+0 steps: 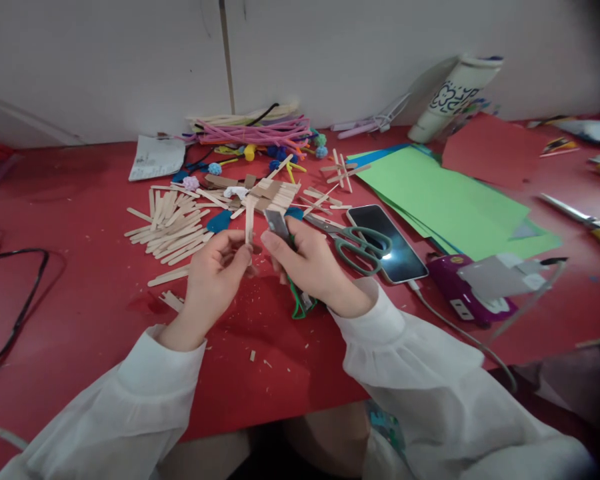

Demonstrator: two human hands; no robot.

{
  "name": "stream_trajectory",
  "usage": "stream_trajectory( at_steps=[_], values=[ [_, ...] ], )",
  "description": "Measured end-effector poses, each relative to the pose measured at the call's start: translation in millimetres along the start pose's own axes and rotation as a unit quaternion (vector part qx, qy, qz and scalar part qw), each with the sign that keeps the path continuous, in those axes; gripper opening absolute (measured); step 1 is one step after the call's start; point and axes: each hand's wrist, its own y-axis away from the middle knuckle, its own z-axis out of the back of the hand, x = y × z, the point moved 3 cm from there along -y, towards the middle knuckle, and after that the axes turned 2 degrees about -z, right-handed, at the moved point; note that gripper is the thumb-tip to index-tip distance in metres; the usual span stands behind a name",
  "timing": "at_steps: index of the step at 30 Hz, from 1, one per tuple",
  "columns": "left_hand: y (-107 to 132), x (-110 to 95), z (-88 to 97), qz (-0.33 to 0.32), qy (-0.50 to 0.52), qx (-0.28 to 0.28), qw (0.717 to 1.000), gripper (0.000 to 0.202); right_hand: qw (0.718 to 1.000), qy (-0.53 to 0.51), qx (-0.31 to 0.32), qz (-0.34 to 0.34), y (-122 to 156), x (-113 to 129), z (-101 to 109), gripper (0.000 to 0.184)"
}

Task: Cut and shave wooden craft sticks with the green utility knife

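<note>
Upright between the thumb and fingers of my left hand [215, 277] is a wooden craft stick [249, 223]. Close beside it, my right hand [313, 257] is wrapped round a green utility knife [304, 303], its wide grey metal end [277, 223] pointing up and away from me. The knife's middle is hidden by my fingers. A small gap shows between the stick and the metal end. Left of my left hand lies a loose pile of craft sticks [173, 223]. Just beyond both hands are sticks joined into a flat panel [280, 197] with brown cardboard pieces on it.
Right of my right hand lie green-handled scissors [363, 250], touching a phone [387, 240]. Further right are green paper sheets [455, 200] and a purple power adapter [473, 293] with a cable. Pink pipe cleaners [255, 131] and a tilted tumbler [455, 97] are near the wall.
</note>
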Motion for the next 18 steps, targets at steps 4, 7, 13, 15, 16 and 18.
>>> stream_trajectory(
  at_steps=[4, 7, 13, 15, 16, 18],
  values=[
    [-0.4, 1.8, 3.2, -0.018, 0.011, -0.018, 1.0, 0.019, 0.992, 0.112, 0.037, 0.049, 4.2, 6.3, -5.3, 0.027],
    [-0.1, 0.9, 3.8, -0.024, 0.0, -0.024, 0.999, 0.019, 0.989, 0.122, 0.072, 0.041, 5.3, 7.2, -6.9, 0.025],
    [1.0, 1.2, 4.5, -0.03, -0.012, -0.03, 0.999, 0.017, 0.988, 0.122, 0.094, 0.02, 5.1, 8.2, -6.7, 0.026],
    [1.4, 1.1, 5.0, -0.036, -0.023, -0.039, 0.998, 0.016, 0.988, 0.118, 0.102, 0.018, 4.9, 9.2, -6.9, 0.025],
    [1.5, 0.9, 5.1, -0.038, -0.028, -0.042, 0.998, 0.016, 0.988, 0.116, 0.105, 0.016, 4.8, 9.6, -6.9, 0.025],
    [1.5, 0.0, 5.1, -0.043, -0.038, -0.044, 0.997, 0.017, 0.987, 0.112, 0.11, 0.013, 5.0, 10.2, -6.9, 0.025]
  ],
)
